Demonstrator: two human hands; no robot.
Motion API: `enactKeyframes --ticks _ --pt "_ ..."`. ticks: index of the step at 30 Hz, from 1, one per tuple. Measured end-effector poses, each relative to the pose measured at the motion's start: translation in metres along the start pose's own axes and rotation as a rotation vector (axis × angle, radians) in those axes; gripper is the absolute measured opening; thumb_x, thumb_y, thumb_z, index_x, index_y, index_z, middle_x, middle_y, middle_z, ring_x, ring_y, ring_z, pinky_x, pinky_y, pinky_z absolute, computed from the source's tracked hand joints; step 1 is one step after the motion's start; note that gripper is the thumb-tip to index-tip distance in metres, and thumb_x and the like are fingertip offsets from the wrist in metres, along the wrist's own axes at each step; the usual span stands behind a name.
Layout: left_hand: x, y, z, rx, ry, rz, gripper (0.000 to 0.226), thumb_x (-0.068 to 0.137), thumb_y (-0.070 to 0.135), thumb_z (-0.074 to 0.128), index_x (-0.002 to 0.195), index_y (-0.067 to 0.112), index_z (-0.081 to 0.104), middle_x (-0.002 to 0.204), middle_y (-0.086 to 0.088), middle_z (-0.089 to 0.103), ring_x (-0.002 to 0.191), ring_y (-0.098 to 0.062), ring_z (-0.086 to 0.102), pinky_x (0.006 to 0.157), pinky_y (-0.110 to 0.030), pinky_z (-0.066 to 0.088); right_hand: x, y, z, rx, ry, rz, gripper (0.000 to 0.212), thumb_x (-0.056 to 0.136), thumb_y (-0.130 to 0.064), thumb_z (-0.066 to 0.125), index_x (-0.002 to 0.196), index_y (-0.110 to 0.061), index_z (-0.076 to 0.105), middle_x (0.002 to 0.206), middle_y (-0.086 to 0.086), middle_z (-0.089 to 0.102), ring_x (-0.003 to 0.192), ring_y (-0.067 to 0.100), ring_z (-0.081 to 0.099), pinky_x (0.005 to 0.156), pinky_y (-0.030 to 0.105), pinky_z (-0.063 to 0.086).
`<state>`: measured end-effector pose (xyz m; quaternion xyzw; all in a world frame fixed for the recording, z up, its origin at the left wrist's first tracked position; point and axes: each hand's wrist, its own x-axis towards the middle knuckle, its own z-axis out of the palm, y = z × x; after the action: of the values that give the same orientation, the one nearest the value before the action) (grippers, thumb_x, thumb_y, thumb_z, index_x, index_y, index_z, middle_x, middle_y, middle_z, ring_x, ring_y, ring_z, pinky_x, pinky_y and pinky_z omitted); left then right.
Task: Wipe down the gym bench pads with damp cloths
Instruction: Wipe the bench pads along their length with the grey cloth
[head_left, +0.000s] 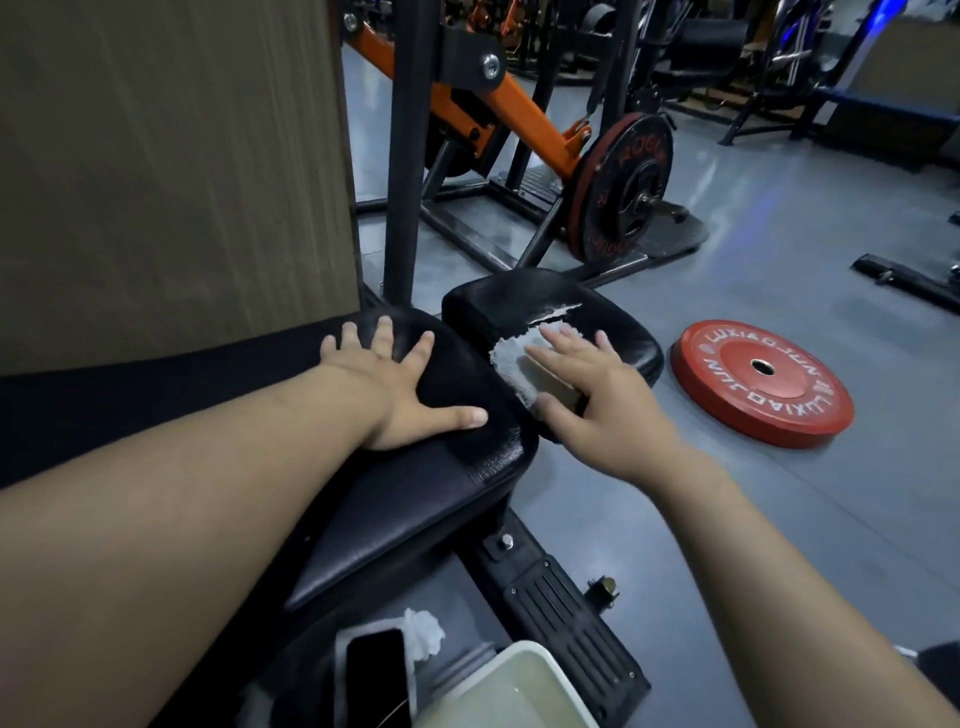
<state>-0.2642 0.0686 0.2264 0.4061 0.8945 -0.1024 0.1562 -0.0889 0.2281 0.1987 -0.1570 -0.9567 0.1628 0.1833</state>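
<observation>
Brown wood-grain panel (156, 156) fills upper left, grey floor (779, 270) takes the right side. Black-and-orange plate-loaded machine (519, 114) stands behind the bench, with a dark plate with red lettering (623, 189) on its sleeve. Long black bench pad (415, 504) runs from bottom left toward centre, its cover cracked at the far corner. Just past its end sits the smaller black seat pad (524, 299), with a narrow gap between the two; cover torn on top, pale lining showing. Red bumper plate (761, 382) lies flat on the floor right of the seat pad, not touching it. Ribbed black footplate (561, 608) sits below the long pad. Left hand (400, 384): palm down on the far end of the long pad, fingers spread and straight, gripping nothing. Right hand (597, 395): flat, fingers straight and together, pressing the grey cloth (511, 358) onto the near-left part of the seat pad, just below the tear; cloth edge sticks out left of the fingers. Bottom edge: white tub (540, 654) of yellowish liquid, a dark phone (376, 670) beside it, and a crumpled white rag (423, 631) between them.
</observation>
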Motion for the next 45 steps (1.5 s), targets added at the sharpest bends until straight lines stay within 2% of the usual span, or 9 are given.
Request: enactKeyframes --ticks 6,13,20,26,30,34,37,42,45 --pt "0.002 0.0 0.0 0.006 0.002 0.002 0.125 0.053 0.104 0.014 0.153 0.038 -0.018 0.163 -0.011 -0.02 0.148 -0.045 -0.012 0.12 -0.057 -0.001 0.021 -0.004 0.001 -0.251 -0.176 -0.018 0.056 0.102 -0.033 0.045 0.153 -0.014 0.031 0.162 0.005 0.024 0.15 0.021 0.017 0.119 0.028 0.011" --pt "0.002 0.0 -0.004 0.016 -0.027 0.001 0.122 0.056 0.103 0.016 0.153 0.038 -0.018 0.163 -0.012 -0.021 0.148 -0.046 -0.013 0.12 -0.057 -0.001 0.114 -0.011 0.013 -0.348 -0.394 0.062 0.066 0.103 -0.041 0.038 0.157 -0.012 0.012 0.165 0.006 0.008 0.152 0.022 0.008 0.121 0.038 0.012" --pt "0.002 0.0 -0.006 0.025 -0.043 0.003 0.122 0.057 0.103 0.019 0.153 0.037 -0.019 0.162 -0.013 -0.022 0.147 -0.047 -0.014 0.12 -0.058 -0.001 0.168 -0.027 0.032 -0.417 -0.393 0.103 0.054 0.103 -0.038 0.039 0.148 -0.008 0.035 0.156 0.011 0.033 0.143 0.031 0.031 0.112 0.04 0.029" --pt "-0.001 -0.005 -0.014 -0.029 -0.035 0.047 0.123 0.06 0.101 0.032 0.156 0.035 -0.01 0.164 -0.015 -0.014 0.148 -0.048 -0.009 0.12 -0.058 0.004 0.107 -0.03 0.023 -0.351 -0.088 0.083 0.032 0.098 -0.034 0.047 0.123 -0.019 0.061 0.132 0.002 0.061 0.114 0.031 0.057 0.09 0.039 0.047" --pt "-0.004 -0.013 -0.018 -0.059 -0.01 0.081 0.12 0.063 0.099 0.034 0.158 0.034 0.001 0.165 -0.015 -0.004 0.149 -0.046 0.0 0.12 -0.058 0.003 0.061 -0.031 0.002 -0.221 -0.034 0.182 0.032 0.096 -0.043 0.047 0.091 -0.02 0.069 0.078 -0.001 0.07 0.081 0.025 0.063 0.074 0.037 0.049" --pt "-0.021 -0.03 -0.014 -0.262 0.182 0.18 0.089 0.083 0.081 0.039 0.151 0.024 0.036 0.157 -0.009 0.035 0.147 -0.031 0.024 0.121 -0.053 0.007 0.045 -0.049 -0.021 0.243 -0.017 0.276 0.033 0.099 -0.032 0.052 0.078 -0.011 0.067 0.06 -0.01 0.06 0.06 0.006 0.055 0.068 0.03 0.046" --pt "-0.04 -0.042 -0.005 -0.509 0.435 0.248 0.042 0.093 0.05 0.055 0.122 0.022 0.067 0.123 0.001 0.067 0.12 -0.02 0.057 0.107 -0.04 0.042 0.037 -0.081 -0.025 0.555 -0.055 0.283 0.022 0.1 -0.028 0.055 0.096 -0.026 0.077 0.083 -0.004 0.076 0.074 0.004 0.066 0.074 0.025 0.052" --pt "-0.056 -0.057 0.005 -0.899 0.415 0.14 0.013 0.086 0.029 0.065 0.088 0.022 0.077 0.085 0.01 0.073 0.086 -0.005 0.066 0.075 -0.021 0.051 0.024 -0.122 0.006 0.248 -0.08 0.068 0.02 0.098 -0.031 0.055 0.107 -0.027 0.072 0.08 -0.01 0.071 0.072 0.002 0.061 0.074 0.026 0.051" --pt "-0.056 -0.064 0.009 -0.949 0.378 0.074 0.012 0.081 0.033 0.072 0.091 0.026 0.074 0.083 0.011 0.072 0.083 -0.004 0.065 0.065 -0.015 0.044 0.017 -0.141 0.025 0.1 -0.246 0.029 0.027 0.1 -0.031 0.045 0.105 -0.015 0.066 0.105 0.002 0.068 0.103 0.011 0.058 0.094 0.037 0.046"
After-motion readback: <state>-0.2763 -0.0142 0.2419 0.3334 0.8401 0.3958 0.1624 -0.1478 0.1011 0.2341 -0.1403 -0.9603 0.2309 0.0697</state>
